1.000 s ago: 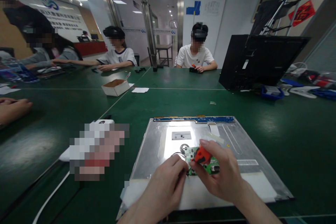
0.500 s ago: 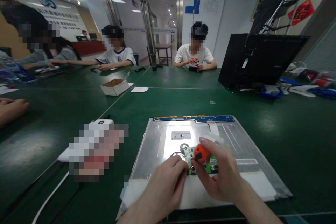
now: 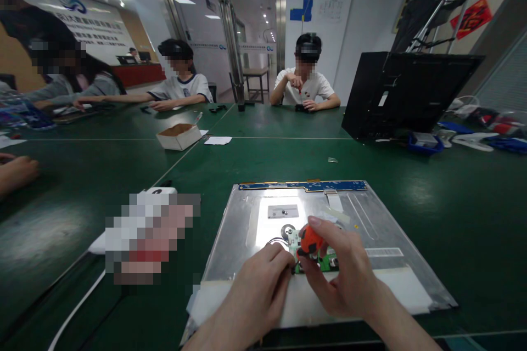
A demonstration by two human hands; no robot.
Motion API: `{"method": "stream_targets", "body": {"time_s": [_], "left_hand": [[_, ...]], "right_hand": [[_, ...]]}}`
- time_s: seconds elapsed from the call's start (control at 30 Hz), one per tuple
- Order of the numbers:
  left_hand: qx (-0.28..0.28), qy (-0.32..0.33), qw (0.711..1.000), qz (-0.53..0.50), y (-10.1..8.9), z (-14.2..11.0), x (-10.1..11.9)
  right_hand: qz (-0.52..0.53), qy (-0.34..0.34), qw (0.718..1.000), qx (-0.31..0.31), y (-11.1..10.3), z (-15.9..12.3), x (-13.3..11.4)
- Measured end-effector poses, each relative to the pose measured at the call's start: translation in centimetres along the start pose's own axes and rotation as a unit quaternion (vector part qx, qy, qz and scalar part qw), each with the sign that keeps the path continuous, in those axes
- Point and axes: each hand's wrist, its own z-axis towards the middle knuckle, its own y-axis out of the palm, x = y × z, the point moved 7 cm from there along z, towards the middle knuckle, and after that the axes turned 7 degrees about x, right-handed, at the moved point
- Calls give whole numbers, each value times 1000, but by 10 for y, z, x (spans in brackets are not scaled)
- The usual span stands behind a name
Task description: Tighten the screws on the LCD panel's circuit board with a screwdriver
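My right hand (image 3: 343, 263) pinches the orange-and-black handle of a screwdriver (image 3: 312, 238) between thumb and fingertips. The handle stands over a green circuit board (image 3: 331, 263), and its tip is hidden from me. My left hand (image 3: 263, 279) is closed at the left edge of that board, gripping it there; the fingertips are partly out of sight. Under both hands lies a flat silver metal display panel (image 3: 230, 241), with a blue circuit strip (image 3: 329, 186) along its far edge. A white ribbon cable (image 3: 334, 200) hangs from the strip.
A white power strip (image 3: 160, 192) with cables lies to the left. Further off stand a small open carton (image 3: 178, 137) and a black monitor (image 3: 407, 96). A blue tray (image 3: 426, 143) sits beside the monitor. Other people sit around the green table (image 3: 284, 162).
The screwdriver handle has turned in my right hand, its black patches now elsewhere, and has shifted slightly left. My left hand stays put. Across the table, a person has raised one hand.
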Motion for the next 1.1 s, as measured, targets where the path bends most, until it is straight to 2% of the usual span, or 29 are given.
{"method": "stream_targets", "body": {"time_s": [0.3,0.5,0.73,1.1], "left_hand": [[-14,-15,1000,8,3,-1,-2],[1,-11,1000,13,1,-1,-1],[-8,-7,1000,5,2,-2,-3],[-20,-15,999,23,3,-1,-2]], "right_hand": [[-15,3,1000,10,-1,0,0],[-33,6,999,18,1,-3,3],[10,-2,1000,0,0,-1,1],[15,16,998,52,-7,-2,3]]}}
